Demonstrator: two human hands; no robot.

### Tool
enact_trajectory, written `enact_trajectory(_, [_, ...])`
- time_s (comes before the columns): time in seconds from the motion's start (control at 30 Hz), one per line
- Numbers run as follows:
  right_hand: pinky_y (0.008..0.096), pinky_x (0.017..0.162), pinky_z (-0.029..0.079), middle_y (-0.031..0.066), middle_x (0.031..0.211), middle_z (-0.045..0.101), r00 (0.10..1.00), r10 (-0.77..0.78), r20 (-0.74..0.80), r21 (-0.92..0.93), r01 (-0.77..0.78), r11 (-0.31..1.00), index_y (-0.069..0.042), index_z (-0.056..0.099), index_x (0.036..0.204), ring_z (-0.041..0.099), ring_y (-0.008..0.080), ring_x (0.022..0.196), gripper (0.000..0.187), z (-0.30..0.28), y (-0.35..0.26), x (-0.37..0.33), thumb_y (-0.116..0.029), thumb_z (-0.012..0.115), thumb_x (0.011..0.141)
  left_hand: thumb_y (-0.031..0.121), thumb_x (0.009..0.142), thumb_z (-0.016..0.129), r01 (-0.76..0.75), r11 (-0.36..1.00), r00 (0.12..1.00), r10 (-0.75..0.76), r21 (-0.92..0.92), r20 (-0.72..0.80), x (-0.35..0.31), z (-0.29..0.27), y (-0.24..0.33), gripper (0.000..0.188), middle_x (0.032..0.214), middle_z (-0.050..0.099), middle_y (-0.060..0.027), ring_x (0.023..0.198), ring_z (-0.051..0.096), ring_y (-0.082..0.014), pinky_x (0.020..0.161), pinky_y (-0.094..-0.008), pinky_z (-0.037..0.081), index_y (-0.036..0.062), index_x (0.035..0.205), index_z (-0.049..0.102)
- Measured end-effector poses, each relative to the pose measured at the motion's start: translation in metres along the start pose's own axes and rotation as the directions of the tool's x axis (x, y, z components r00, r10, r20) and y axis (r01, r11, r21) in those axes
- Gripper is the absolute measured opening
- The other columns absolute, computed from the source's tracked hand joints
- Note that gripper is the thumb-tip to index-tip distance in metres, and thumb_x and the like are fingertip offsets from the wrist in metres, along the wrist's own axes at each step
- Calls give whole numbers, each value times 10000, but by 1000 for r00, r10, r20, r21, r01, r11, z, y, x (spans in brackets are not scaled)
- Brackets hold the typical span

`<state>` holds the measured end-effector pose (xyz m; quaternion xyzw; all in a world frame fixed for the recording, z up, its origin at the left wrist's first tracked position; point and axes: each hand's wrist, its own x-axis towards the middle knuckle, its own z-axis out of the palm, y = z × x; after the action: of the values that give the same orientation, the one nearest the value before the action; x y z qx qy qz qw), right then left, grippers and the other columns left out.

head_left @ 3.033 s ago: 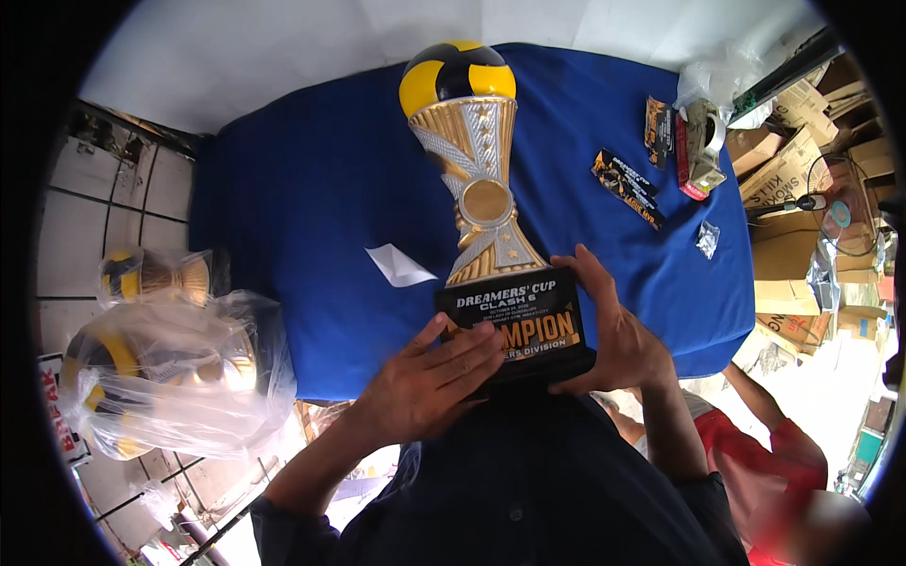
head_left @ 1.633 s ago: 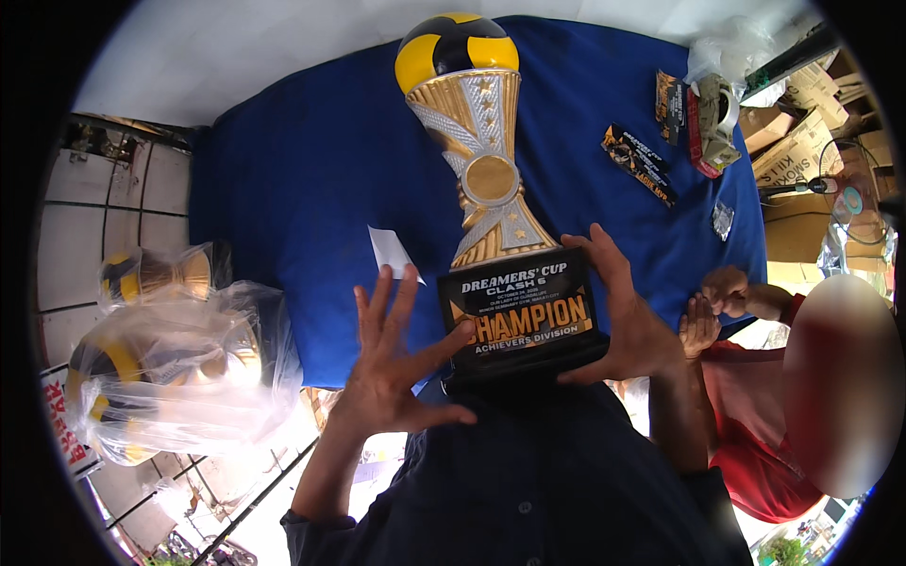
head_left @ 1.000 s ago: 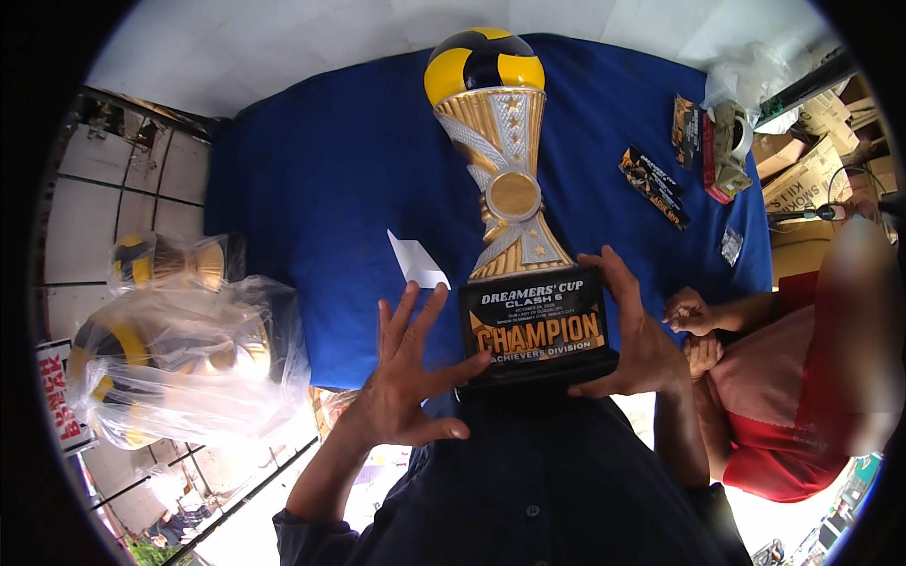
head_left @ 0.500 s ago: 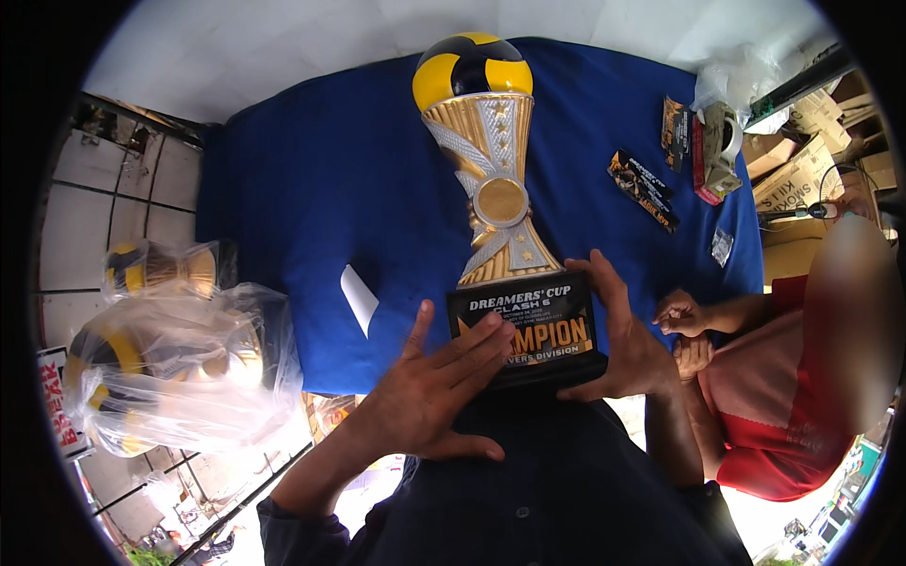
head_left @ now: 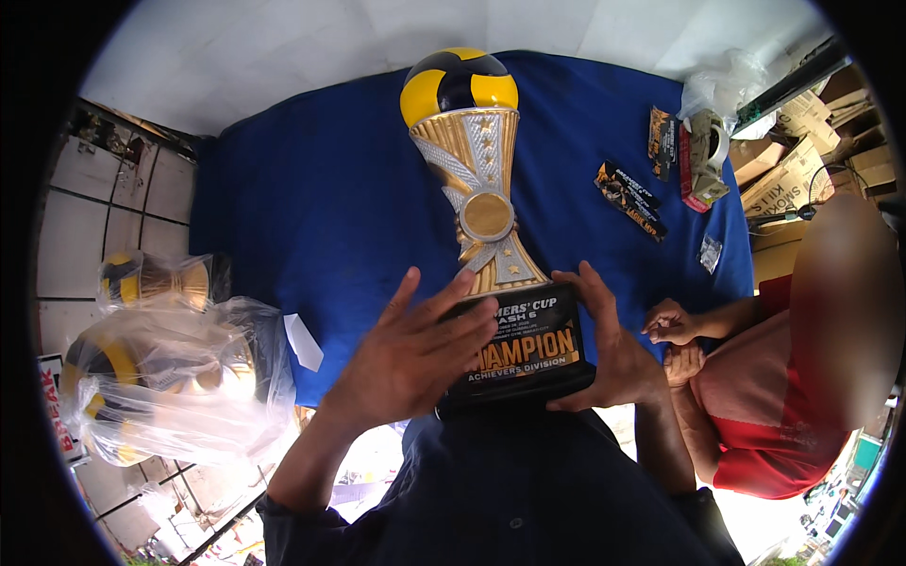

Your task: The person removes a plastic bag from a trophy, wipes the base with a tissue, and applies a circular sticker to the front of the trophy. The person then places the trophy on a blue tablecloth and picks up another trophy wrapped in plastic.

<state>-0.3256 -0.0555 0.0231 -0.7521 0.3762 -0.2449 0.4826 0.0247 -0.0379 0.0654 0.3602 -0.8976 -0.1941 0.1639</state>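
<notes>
A trophy (head_left: 487,216) with a gold and silver column lies on the blue cloth, its yellow and dark ball (head_left: 460,85) at the far end. Its black base (head_left: 519,387) is nearest me and carries a dark label (head_left: 524,344) with orange and white print. My right hand (head_left: 618,354) grips the base by its right side, thumb at the near edge and fingers at the far corner. Spread and flat, my left hand (head_left: 415,349) is over the label's left part, which its fingers hide; whether the palm touches cannot be told.
Plastic-wrapped trophies (head_left: 175,377) stand at the left. A white paper piece (head_left: 304,341) lies at the cloth's left edge. On the right are printed dark labels (head_left: 630,200), a tape dispenser (head_left: 703,160) and a small clear packet (head_left: 710,253). A person in red (head_left: 755,406) sits close at right.
The white paper piece has shifted left and toward me. My left hand has moved a little left and up over the label. My right hand keeps its grip on the base.
</notes>
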Motion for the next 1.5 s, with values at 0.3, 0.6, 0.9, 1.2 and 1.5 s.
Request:
enact_trajectory(0.3, [519,1411,307,256,1818,338,999,29,17,-18,-28,999,-14,-36,1821,347,448,1709,1732,-3,-4,1,-293,1157,597,532,1017,833,21,898,987,51,-439,151,7,1,37,721,1659,668,-140,1659,509,-289,1420,-626,227,35,1528,722])
enact_trajectory(0.6, [510,1409,310,268,1822,323,1000,-7,-5,22,8,1000,-14,-40,1821,339,450,1712,1715,1,1,-1,-275,1151,616,106,1022,821,30,999,999,-30,-20,-31,7,-2,14,407,1592,721,-116,1664,506,-276,1418,-611,265,61,1424,781])
enact_trajectory(0.9, [503,1400,336,260,1827,319,1000,-19,2,20,19,1000,-18,-33,1821,358,437,1706,1716,-1,-1,0,-262,1154,605,241,1135,709,-31,925,982,99,-380,161,25,10,40,403,1659,656,-150,1655,505,-281,1423,-622,240,15,1468,734])
enact_trajectory(1.2, [513,1416,298,257,1837,302,1000,9,2,13,-9,1000,-29,-27,1825,296,438,1731,1720,0,1,-2,-293,1153,602,490,1118,708,91,995,989,-87,-33,118,19,14,44,691,1739,581,-164,1712,421,-319,1415,-655,194,11,1611,640])
enact_trajectory(1.5, [524,1415,298,265,1829,311,1000,-2,5,43,1,999,-38,-22,1828,311,448,1723,1726,0,3,-1,-302,1156,595,751,1039,677,38,885,982,53,-464,180,30,4,50,1024,1767,523,-242,1723,395,-345,1422,-652,146,-61,1653,560])
